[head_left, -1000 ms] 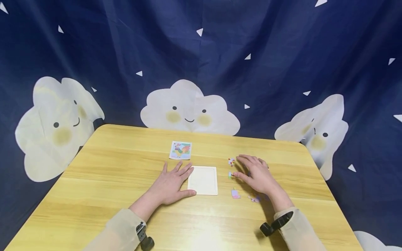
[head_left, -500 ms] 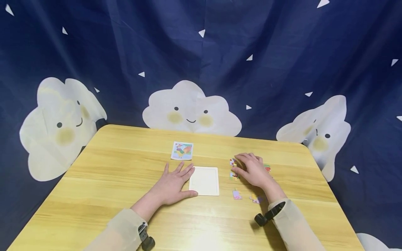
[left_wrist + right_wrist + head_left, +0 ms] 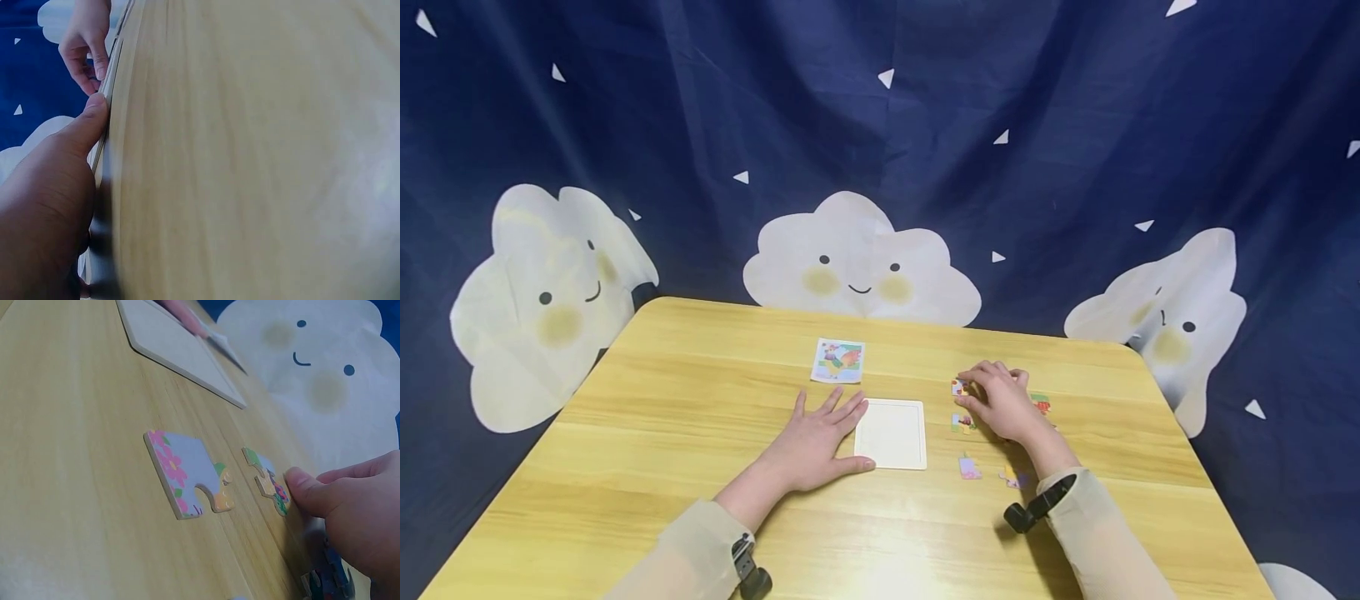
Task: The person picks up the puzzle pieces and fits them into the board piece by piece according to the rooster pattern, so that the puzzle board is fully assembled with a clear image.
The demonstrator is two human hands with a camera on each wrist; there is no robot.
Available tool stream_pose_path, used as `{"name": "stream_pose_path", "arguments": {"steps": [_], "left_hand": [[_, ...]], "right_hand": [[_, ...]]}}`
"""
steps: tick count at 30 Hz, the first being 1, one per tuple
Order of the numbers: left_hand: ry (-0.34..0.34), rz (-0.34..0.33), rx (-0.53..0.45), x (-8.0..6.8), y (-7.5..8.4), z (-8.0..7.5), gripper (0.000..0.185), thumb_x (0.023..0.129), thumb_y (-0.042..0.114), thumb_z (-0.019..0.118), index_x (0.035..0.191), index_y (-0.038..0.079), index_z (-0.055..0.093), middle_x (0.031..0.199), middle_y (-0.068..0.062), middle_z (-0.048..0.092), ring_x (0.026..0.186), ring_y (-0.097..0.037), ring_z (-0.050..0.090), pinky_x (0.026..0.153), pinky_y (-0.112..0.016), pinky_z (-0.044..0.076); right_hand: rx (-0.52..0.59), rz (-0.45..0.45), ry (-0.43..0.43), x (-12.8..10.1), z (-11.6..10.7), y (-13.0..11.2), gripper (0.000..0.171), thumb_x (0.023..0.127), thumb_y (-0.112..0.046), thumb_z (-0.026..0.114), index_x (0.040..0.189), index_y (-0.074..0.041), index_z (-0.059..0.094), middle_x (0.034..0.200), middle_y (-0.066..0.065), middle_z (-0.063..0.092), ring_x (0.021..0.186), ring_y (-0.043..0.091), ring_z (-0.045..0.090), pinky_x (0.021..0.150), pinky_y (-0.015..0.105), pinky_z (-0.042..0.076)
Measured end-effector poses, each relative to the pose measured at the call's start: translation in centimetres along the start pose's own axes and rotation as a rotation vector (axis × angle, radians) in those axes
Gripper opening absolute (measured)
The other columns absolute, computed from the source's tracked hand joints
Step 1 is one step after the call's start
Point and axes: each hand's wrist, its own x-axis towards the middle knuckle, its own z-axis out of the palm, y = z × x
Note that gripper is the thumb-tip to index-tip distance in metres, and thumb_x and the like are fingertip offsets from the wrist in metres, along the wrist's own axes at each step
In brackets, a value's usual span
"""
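My left hand (image 3: pixel 812 442) lies flat with fingers spread on the table; its fingertips and thumb touch the left edge of a white square puzzle tray (image 3: pixel 891 433). To the right, my right hand (image 3: pixel 1003 404) is over a group of jigsaw pieces. Its thumb and index finger pinch a small piece with red spots (image 3: pixel 958 387), partly covered by the fingers. Below the thumb lies a green-and-blue piece (image 3: pixel 962 423). Nearer me are a lilac piece with pink flowers (image 3: pixel 178 469) and a yellow-and-lilac piece (image 3: pixel 1011 477). A red-and-green piece (image 3: pixel 1041 403) shows beyond the right hand.
A square picture card (image 3: pixel 838 361) showing a colourful bird lies behind the tray. Everything rests on a wooden table (image 3: pixel 662 400). Behind it hangs a dark blue curtain (image 3: pixel 820 108) with smiling clouds and white triangles.
My right hand has shifted slightly left and its thumb and index finger have closed in on the red-spotted piece, uncovering pieces beneath and beyond the hand. The left hand stays at the tray.
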Motion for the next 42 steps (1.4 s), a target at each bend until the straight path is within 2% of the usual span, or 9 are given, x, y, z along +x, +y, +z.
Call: {"name": "stream_pose_path", "arguments": {"steps": [8,16,23,32,42], "left_hand": [[0.008,0.005,-0.003,0.0,0.0,0.1,0.098,0.096,0.084,0.042,0.169,0.018,0.031,0.174,0.007,0.021,0.161,-0.027,0.015,0.119,-0.077,0.002],[0.017,-0.002,-0.006,0.1,0.0,0.2,0.1,0.095,0.084,0.043,0.169,0.019,0.029,0.174,0.007,0.022,0.16,-0.026,0.016,0.119,-0.076,0.002],[0.02,-0.007,-0.025,0.1,0.0,0.3,0.101,0.094,0.084,0.047,0.169,0.018,0.029,0.174,0.007,0.022,0.16,-0.027,0.015,0.12,-0.075,0.0],[0.02,0.003,-0.034,0.3,0.0,0.2,0.103,0.093,0.085,0.048,0.169,0.017,0.03,0.174,0.007,0.022,0.161,-0.027,0.014,0.119,-0.076,-0.001],[-0.01,0.016,-0.025,0.3,0.1,-0.3,0.103,0.093,0.084,0.047,0.169,0.016,0.03,0.174,0.006,0.021,0.16,-0.031,0.016,0.115,-0.081,0.004]], "right_hand": [[0.046,0.029,0.024,0.1,0.3,0.3,0.036,0.095,-0.031,0.082,0.124,-0.009,0.075,0.112,0.0,0.065,0.107,0.025,0.055,0.091,0.056,0.024],[0.042,0.001,0.057,-0.1,0.2,0.4,0.04,0.093,-0.03,0.084,0.128,-0.012,0.076,0.102,-0.004,0.069,0.096,0.022,0.057,0.082,0.049,0.021],[-0.02,-0.042,0.027,-0.2,-0.1,0.4,0.038,0.095,-0.026,0.081,0.129,-0.009,0.076,0.109,0.0,0.07,0.104,0.025,0.06,0.087,0.053,0.026],[-0.164,-0.111,0.006,-0.5,-1.0,-0.1,0.033,0.096,-0.017,0.08,0.128,-0.008,0.076,0.114,0.003,0.073,0.104,0.025,0.062,0.092,0.059,0.028],[-0.094,-0.081,0.017,-1.0,-1.0,-0.1,0.029,0.098,-0.016,0.078,0.126,-0.01,0.073,0.116,0.0,0.071,0.108,0.025,0.063,0.093,0.056,0.027]]}}
